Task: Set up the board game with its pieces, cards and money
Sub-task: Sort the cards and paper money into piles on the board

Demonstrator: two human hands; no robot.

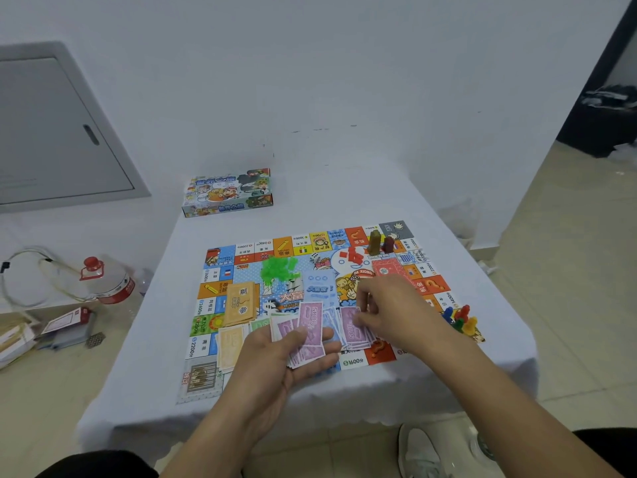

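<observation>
Fanned purple notes [307,334] sit gripped in my curled left hand [282,357] over the board [355,362]; my right hand [386,313] pinches one onto the purple pile [351,331], so deal singly, edges squared.
</observation>
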